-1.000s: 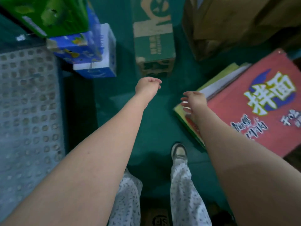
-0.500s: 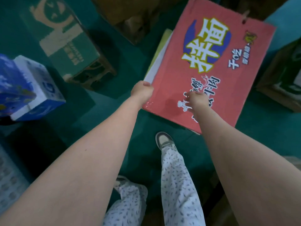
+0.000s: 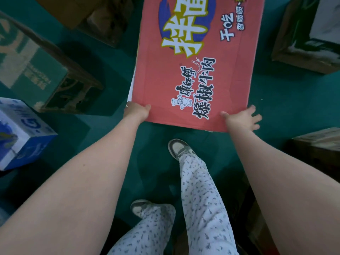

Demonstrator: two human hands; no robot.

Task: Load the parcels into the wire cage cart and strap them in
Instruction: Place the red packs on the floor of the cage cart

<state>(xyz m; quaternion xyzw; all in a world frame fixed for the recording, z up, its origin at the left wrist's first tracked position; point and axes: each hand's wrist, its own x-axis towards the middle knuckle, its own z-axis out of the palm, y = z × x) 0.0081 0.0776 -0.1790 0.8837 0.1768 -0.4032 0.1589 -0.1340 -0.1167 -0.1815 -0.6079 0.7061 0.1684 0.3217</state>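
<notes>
The red instant-noodle carton (image 3: 195,70) lies on the green floor (image 3: 287,100), its near corners taken wide apart, left hand (image 3: 137,111) pinching, right hand (image 3: 241,118) spread open, probably to balance the lift.

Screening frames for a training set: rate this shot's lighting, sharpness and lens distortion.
Head view: dim, flat light, no glare, soft shadows on the floor. Head view: print on the red box is sharp, the green carton at left smeared. Head view: wide-angle stretch swells the forearms behind the left hand and right hand.
</notes>
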